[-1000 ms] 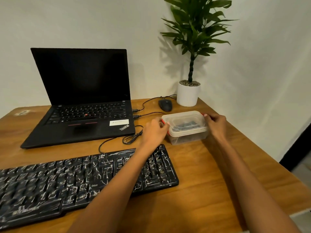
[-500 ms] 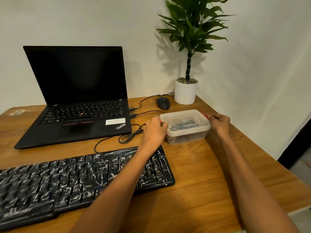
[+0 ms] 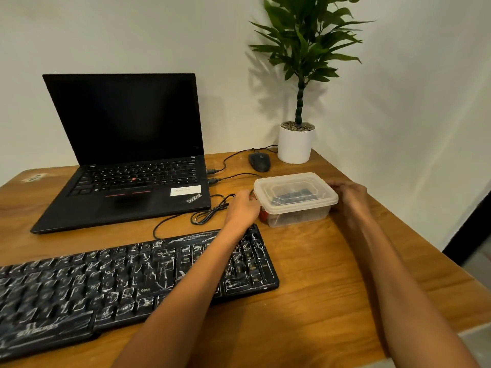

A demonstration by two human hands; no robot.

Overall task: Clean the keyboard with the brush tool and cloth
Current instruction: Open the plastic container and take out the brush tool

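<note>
A black keyboard (image 3: 111, 285) streaked with white dust lies across the near left of the wooden desk. Behind its right end stands a clear plastic box (image 3: 295, 199) with a lid and red side clips; something dark lies inside, too dim to identify. My left hand (image 3: 243, 208) presses against the box's left end at the clip. My right hand (image 3: 348, 193) holds the box's right end. No brush or cloth is visible outside the box.
An open black laptop (image 3: 127, 166) sits at the back left, with two cables (image 3: 210, 211) plugged into its side, one coiled next to my left hand. A black mouse (image 3: 259, 162) and a white potted plant (image 3: 295, 143) stand behind the box. The desk edge (image 3: 414, 229) runs close on the right.
Both hands have stayed at the two ends of the box. The left red clip now hangs down below the lid. The view has shifted slightly.
</note>
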